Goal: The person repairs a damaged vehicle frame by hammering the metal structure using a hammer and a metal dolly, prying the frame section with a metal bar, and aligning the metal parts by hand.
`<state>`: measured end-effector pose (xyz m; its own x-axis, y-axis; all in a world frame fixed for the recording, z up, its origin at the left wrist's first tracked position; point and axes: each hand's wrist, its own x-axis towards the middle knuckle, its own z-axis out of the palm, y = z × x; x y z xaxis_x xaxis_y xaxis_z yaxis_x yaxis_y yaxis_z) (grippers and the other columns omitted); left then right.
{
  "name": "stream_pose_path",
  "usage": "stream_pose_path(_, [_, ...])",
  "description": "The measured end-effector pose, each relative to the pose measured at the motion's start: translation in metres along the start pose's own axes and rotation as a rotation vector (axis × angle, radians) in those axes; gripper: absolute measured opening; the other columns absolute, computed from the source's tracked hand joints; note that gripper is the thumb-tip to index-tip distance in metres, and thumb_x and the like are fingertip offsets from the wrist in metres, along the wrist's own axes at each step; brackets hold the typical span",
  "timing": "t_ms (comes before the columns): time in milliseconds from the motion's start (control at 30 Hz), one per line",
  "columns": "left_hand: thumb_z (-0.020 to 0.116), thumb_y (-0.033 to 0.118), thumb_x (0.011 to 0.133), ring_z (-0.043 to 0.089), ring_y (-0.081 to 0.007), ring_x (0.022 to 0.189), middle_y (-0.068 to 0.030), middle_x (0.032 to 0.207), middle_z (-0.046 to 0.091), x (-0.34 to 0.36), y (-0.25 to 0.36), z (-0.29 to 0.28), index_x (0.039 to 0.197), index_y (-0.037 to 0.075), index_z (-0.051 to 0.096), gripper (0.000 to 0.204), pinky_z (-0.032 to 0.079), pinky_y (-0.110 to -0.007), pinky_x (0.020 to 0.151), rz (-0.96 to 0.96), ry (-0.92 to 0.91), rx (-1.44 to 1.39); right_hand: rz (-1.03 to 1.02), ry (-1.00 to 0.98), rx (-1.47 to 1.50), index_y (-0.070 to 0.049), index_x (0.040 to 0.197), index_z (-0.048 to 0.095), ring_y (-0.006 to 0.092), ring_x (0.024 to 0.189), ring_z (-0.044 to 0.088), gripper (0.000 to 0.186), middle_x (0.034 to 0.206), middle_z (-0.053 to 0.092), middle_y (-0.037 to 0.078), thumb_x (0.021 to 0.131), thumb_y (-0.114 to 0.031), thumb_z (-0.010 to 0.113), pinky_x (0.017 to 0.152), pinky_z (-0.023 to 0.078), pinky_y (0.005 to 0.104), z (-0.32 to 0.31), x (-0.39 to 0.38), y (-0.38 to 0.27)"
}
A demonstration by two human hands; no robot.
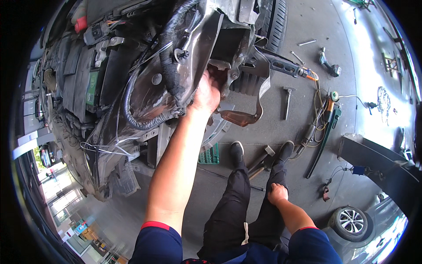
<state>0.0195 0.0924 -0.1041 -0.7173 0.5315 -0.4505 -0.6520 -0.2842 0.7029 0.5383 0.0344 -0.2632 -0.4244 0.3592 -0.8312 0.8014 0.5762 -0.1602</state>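
Note:
My left hand [207,92] reaches up into an opening in the car's damaged, stripped front-end metalwork [233,53], its fingertips hidden in shadow, so what it holds does not show. A black corrugated cable bundle [145,125] runs left of that hand, with thin pale wires [110,148] below. A bent bracket [259,105] hangs to the right. My right hand [278,193] rests on my right knee, fingers curled over it.
On the floor lie a cordless tool [327,66], a hammer [286,103], a long green pipe wrench [325,136], hoses and a green socket case [209,155]. A steel beam [378,163] juts in from the right, above a car wheel [351,223].

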Motion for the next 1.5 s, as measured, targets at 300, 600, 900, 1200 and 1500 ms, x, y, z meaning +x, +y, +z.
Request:
stream_pose_path(300, [0.056, 0.044, 0.094, 0.056, -0.0228, 0.103, -0.0125, 0.111, 0.062, 0.0, 0.006, 0.024, 0.117, -0.002, 0.06, 0.051, 0.042, -0.036, 0.099, -0.048, 0.044, 0.378, 0.017, 0.008, 0.063, -0.008, 0.1, 0.065, 0.0331, 0.108, 0.064, 0.022, 0.108, 0.068, 0.014, 0.082, -0.022, 0.065, 0.094, 0.05, 0.044, -0.001, -0.005, -0.002])
stream_pose_path(600, [0.056, 0.044, 0.094, 0.055, -0.0251, 0.106, -0.0125, 0.118, 0.061, -0.002, 0.007, 0.052, 0.12, 0.003, 0.059, 0.048, 0.045, -0.041, 0.095, -0.136, 0.168, 0.428, 0.021, 0.025, 0.157, -0.008, 0.098, 0.065, 0.0336, 0.105, 0.064, 0.021, 0.105, 0.068, 0.014, 0.08, -0.019, 0.064, 0.093, 0.05, 0.0435, -0.005, -0.006, 0.019])
stream_pose_path(900, [0.046, 0.046, 0.097, 0.064, -0.0241, 0.09, -0.0074, 0.098, 0.07, -0.016, 0.005, 0.075, 0.109, 0.008, 0.066, 0.045, 0.05, -0.039, 0.083, 0.088, 0.262, 0.282, 0.016, 0.033, 0.18, -0.006, 0.098, 0.063, 0.036, 0.102, 0.065, 0.025, 0.104, 0.067, 0.016, 0.077, -0.019, 0.066, 0.089, 0.052, 0.046, -0.013, -0.004, 0.051])
stream_pose_path(1200, [0.043, 0.045, 0.1, 0.063, -0.0219, 0.097, -0.007, 0.105, 0.069, -0.015, 0.008, 0.057, 0.115, 0.007, 0.063, 0.045, 0.049, -0.036, 0.087, 0.082, 0.32, 0.192, -0.023, 0.035, 0.132, -0.006, 0.095, 0.063, 0.0355, 0.105, 0.064, 0.024, 0.106, 0.068, 0.016, 0.078, -0.024, 0.066, 0.092, 0.052, 0.0456, -0.035, 0.005, 0.061])
stream_pose_path(1500, [0.043, 0.043, 0.101, 0.062, -0.0183, 0.088, -0.0036, 0.098, 0.067, -0.016, 0.008, 0.047, 0.105, 0.01, 0.065, 0.04, 0.048, -0.036, 0.08, 0.072, 0.208, 0.163, -0.039, 0.028, 0.093, -0.006, 0.098, 0.064, 0.0359, 0.105, 0.064, 0.025, 0.106, 0.068, 0.016, 0.079, -0.022, 0.064, 0.092, 0.052, 0.0458, -0.053, 0.018, 0.051])
